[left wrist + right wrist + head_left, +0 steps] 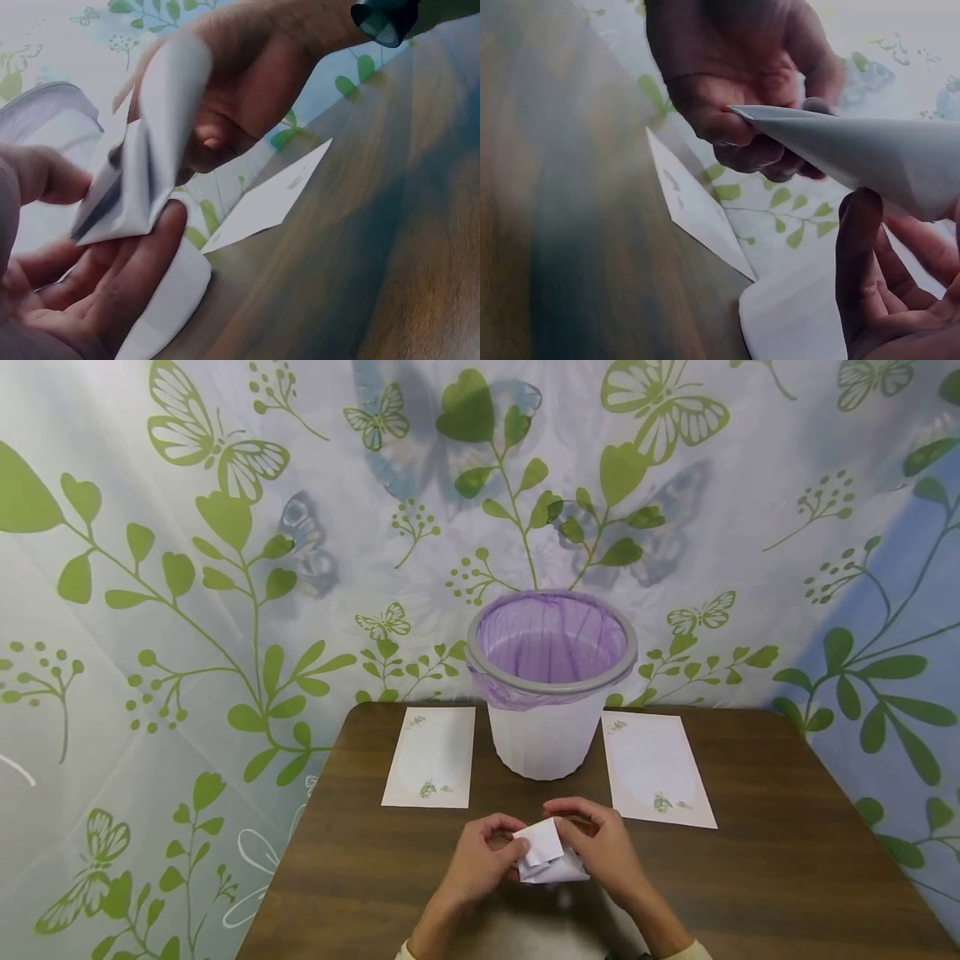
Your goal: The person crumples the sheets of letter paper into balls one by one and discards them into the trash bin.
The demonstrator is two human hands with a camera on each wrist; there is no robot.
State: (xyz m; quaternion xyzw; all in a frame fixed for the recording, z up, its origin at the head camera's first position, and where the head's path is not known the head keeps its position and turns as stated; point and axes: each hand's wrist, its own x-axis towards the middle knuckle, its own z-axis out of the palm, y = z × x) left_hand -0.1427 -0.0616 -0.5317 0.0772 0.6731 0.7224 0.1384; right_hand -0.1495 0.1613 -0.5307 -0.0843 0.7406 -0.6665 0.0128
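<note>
A small folded sheet of white paper (540, 843) is held between both hands, low over the table in front of the bin. My left hand (480, 858) pinches its left side, the thumb lying on the upper fold and the fingers beneath. On the other side my right hand (606, 852) grips the paper by its right edge, fingers bent around the back. In the left wrist view the folded paper (131, 191) shows several layers with a flap standing up. Seen from the right wrist, the folded paper (877, 154) narrows to a point at the left hand (742, 90).
Behind the hands stands a white waste bin (543, 739) with a grey rim and a purple liner (551, 631). Printed sheets lie on either side of it, a left sheet (431, 758) and a right sheet (658, 768). A patterned cloth (315, 568) hangs behind the brown table (780, 860).
</note>
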